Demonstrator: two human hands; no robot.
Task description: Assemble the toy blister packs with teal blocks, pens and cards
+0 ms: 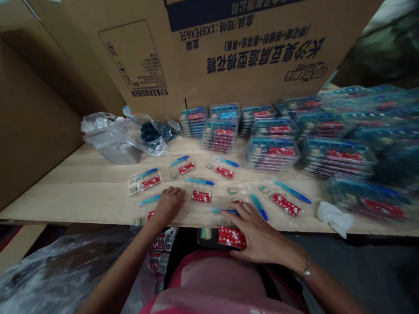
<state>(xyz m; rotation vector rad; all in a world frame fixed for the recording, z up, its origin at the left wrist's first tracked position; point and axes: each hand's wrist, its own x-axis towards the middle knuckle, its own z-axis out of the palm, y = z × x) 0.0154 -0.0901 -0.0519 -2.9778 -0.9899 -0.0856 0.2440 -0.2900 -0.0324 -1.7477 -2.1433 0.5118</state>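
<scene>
At the table's front edge my right hand [255, 231] grips a clear plastic tray by its right side, the thumb below and the fingers over the top. A red patterned packet [231, 236] and a small striped piece [206, 233] show in that tray, with a blue pen [225, 211] at its far side. My left hand [170, 201] rests loosely bent, palm down, over the right part of another clear tray; nothing shows in its fingers. That tray's blue pen [149, 200] sticks out beside the hand. Close by lies a tray with a red packet [200, 196] and a blue pen [200, 181].
More filled trays [286, 204] lie spread over the wooden table [81, 187]. Stacks of lidded trays [273, 152] stand back right. Bagged empty trays [114, 144] sit back left, before a large cardboard box [190, 74]. A crumpled white tissue [334, 218] lies at front right.
</scene>
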